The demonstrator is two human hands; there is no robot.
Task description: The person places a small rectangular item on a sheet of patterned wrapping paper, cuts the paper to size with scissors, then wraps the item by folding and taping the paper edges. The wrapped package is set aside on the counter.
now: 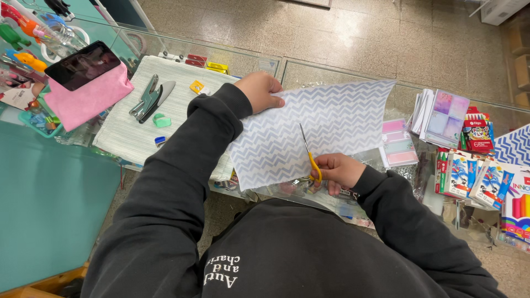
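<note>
Glass tabletop [342, 72] is carrying everything you are working over. You are cutting a blue-and-white chevron paper sheet [331, 118] lying at its middle; your left hand [259, 91] is closed on the sheet's upper edge, and your right hand [339, 170] is gripping yellow-handled scissors [310, 154], blades parted in the paper. Keep holding it taut and feeding straight. Pink-and-pastel flat packs [398, 143] are sitting just right, colourful crayon boxes [469, 174] beyond them.

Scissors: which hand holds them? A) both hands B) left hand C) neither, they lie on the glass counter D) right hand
D: the right hand grips the yellow-handled scissors, blades into the chevron-patterned sheet, while the left hand holds the sheet's top edge.
</note>
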